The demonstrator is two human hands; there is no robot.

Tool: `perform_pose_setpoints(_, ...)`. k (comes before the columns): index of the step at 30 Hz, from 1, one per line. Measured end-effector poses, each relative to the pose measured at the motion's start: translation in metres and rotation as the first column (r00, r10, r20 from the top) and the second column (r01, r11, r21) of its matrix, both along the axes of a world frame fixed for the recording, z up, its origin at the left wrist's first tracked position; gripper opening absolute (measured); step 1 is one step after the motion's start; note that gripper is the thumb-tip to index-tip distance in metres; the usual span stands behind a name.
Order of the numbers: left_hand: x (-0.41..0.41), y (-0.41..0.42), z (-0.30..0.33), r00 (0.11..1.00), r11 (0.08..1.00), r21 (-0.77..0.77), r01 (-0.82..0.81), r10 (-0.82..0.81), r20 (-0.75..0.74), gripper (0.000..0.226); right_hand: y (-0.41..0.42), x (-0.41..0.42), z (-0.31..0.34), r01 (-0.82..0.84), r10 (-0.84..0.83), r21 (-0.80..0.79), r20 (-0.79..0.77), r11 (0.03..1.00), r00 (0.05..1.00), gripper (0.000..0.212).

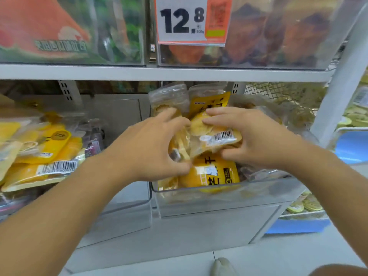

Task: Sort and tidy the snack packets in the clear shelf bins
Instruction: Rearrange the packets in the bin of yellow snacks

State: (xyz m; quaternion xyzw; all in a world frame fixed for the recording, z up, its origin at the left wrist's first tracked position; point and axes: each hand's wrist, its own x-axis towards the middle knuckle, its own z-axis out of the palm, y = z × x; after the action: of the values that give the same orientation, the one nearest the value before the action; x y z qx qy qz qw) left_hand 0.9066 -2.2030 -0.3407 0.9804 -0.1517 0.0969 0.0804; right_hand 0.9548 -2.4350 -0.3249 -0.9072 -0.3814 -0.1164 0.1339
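both hands are down in the right-hand clear bin (pixel 219 194) on the lower shelf, so the step in hand looks like gathering and straightening the packets there. the left hand (pixel 151 144) has its fingers curled round the left edge of a clear packet of yellow dried fruit (pixel 211 136), thumb underneath. the right hand (pixel 256 138) grips the same packet from the other side, fingers over the top and thumb below, near the barcode sticker. the packet sits lifted a little above the pile, tilted, roughly in the middle of the bin.

next, by the look of it, the packet needs to be turned upright and slotted in line with the two standing packets (pixel 191 98) at the back, or laid flat on the yellow packet (pixel 215 172) beneath it. that calls for a steady two-handed hold, since the film is slippery and the contents loose.

counted: two clear bins on this shelf, this one and the left bin (pixel 127 206) just beside it. in the right bin at least four packets show, one held, one under it, two upright behind; more may be hidden. the left bin holds a loose heap of yellow packets (pixel 45 154), at least three, not clearly separable. one price tag (pixel 191 20) hangs on the shelf above.
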Motion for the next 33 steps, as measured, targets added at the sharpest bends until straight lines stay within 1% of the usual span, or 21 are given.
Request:
perform_pose_setpoints(1, 0.001, 0.002, 0.000, 1.000, 0.999, -0.032, -0.015, 0.015, 0.020, 0.077, 0.004, 0.005, -0.003, -0.003, 0.003, 0.002, 0.045, 1.000, 0.999, 0.070)
perform_pose_setpoints(4, 0.004, 0.011, -0.002, 0.998, 0.978, -0.205, -0.044, 0.051, 0.031, 0.058, 0.015, 0.016, -0.009, 0.012, -0.017, 0.035, 0.128, 0.999, 0.992, 0.056)
perform_pose_setpoints(6, 0.005, 0.014, -0.005, 0.997, 0.960, -0.275, -0.046, 0.061, 0.045, 0.045, 0.018, 0.021, -0.011, 0.025, -0.049, 0.165, 0.143, 0.986, 0.989, 0.047)
perform_pose_setpoints(9, 0.005, 0.014, -0.008, 0.991, 0.923, -0.384, -0.040, 0.084, 0.100, 0.037, 0.018, 0.026, -0.008, 0.012, -0.085, 0.433, 0.150, 0.901, 0.985, 0.032)
perform_pose_setpoints(11, 0.005, 0.014, -0.009, 0.987, 0.893, -0.448, -0.041, 0.107, 0.122, 0.037, 0.018, 0.027, -0.008, -0.031, -0.055, 0.536, 0.143, 0.843, 0.988, 0.026)
perform_pose_setpoints(13, 0.004, 0.013, -0.009, 0.986, 0.884, -0.466, -0.042, 0.112, 0.124, 0.040, 0.019, 0.024, -0.011, -0.058, 0.009, 0.584, 0.087, 0.810, 0.996, 0.029)
perform_pose_setpoints(15, 0.003, 0.014, -0.010, 0.982, 0.871, -0.488, -0.059, 0.139, 0.129, 0.051, 0.019, 0.021, -0.016, -0.063, 0.047, 0.592, 0.043, 0.803, 0.998, 0.032)
perform_pose_setpoints(17, 0.002, 0.015, -0.012, 0.976, 0.812, -0.575, -0.101, 0.192, 0.100, 0.064, 0.018, 0.018, -0.019, -0.060, 0.056, 0.591, 0.025, 0.804, 0.998, 0.030)
perform_pose_setpoints(18, 0.001, 0.015, -0.012, 0.975, 0.777, -0.619, -0.112, 0.205, 0.081, 0.068, 0.017, 0.017, -0.018, -0.063, 0.071, 0.623, 0.012, 0.780, 0.997, 0.029)
perform_pose_setpoints(19, -0.001, 0.015, -0.011, 0.976, 0.762, -0.639, -0.107, 0.203, 0.080, 0.072, 0.018, 0.014, -0.017, -0.077, 0.109, 0.673, -0.005, 0.735, 0.994, 0.027)
perform_pose_setpoints(20, -0.001, 0.015, -0.012, 0.978, 0.776, -0.625, -0.088, 0.186, 0.092, 0.074, 0.019, 0.011, -0.016, -0.088, 0.141, 0.723, -0.012, 0.685, 0.990, 0.027)
perform_pose_setpoints(21, -0.001, 0.013, -0.013, 0.979, 0.813, -0.578, -0.075, 0.170, 0.112, 0.072, 0.021, 0.009, -0.014, -0.099, 0.160, 0.765, -0.006, 0.636, 0.987, 0.026)
perform_pose_setpoints(23, 0.001, 0.009, -0.015, 0.972, 0.861, -0.500, -0.091, 0.186, 0.143, 0.055, 0.025, 0.004, -0.010, -0.115, 0.136, 0.827, 0.047, 0.551, 0.990, 0.020)
perform_pose_setpoints(24, 0.002, 0.007, -0.015, 0.969, 0.855, -0.507, -0.115, 0.210, 0.134, 0.045, 0.027, 0.003, -0.008, -0.125, 0.088, 0.835, 0.092, 0.535, 0.992, 0.017)
perform_pose_setpoints(25, 0.003, 0.004, -0.016, 0.966, 0.846, -0.516, -0.137, 0.230, 0.120, 0.040, 0.028, 0.004, -0.008, -0.128, 0.046, 0.825, 0.123, 0.551, 0.991, 0.015)
perform_pose_setpoints(26, 0.003, 0.002, -0.016, 0.964, 0.844, -0.513, -0.158, 0.244, 0.105, 0.043, 0.031, 0.004, -0.008, -0.130, 0.032, 0.790, 0.138, 0.599, 0.990, 0.016)
perform_pose_setpoints(28, 0.001, -0.003, -0.015, 0.958, 0.869, -0.442, -0.222, 0.279, 0.067, 0.057, 0.033, 0.006, -0.016, -0.092, 0.029, 0.675, 0.104, 0.732, 0.994, 0.019)
perform_pose_setpoints(29, 0.001, -0.005, -0.016, 0.953, 0.881, -0.404, -0.246, 0.295, 0.064, 0.063, 0.033, 0.008, -0.021, -0.062, 0.006, 0.630, 0.091, 0.774, 0.996, 0.019)
perform_pose_setpoints(31, -0.001, -0.004, -0.015, 0.945, 0.884, -0.389, -0.260, 0.316, 0.087, 0.070, 0.030, 0.013, -0.027, -0.025, -0.070, 0.598, 0.135, 0.801, 0.988, 0.021)
perform_pose_setpoints(33, -0.002, 0.003, -0.015, 0.942, 0.849, -0.472, -0.237, 0.320, 0.104, 0.070, 0.027, 0.016, -0.024, 0.001, -0.123, 0.583, 0.169, 0.812, 0.978, 0.023)
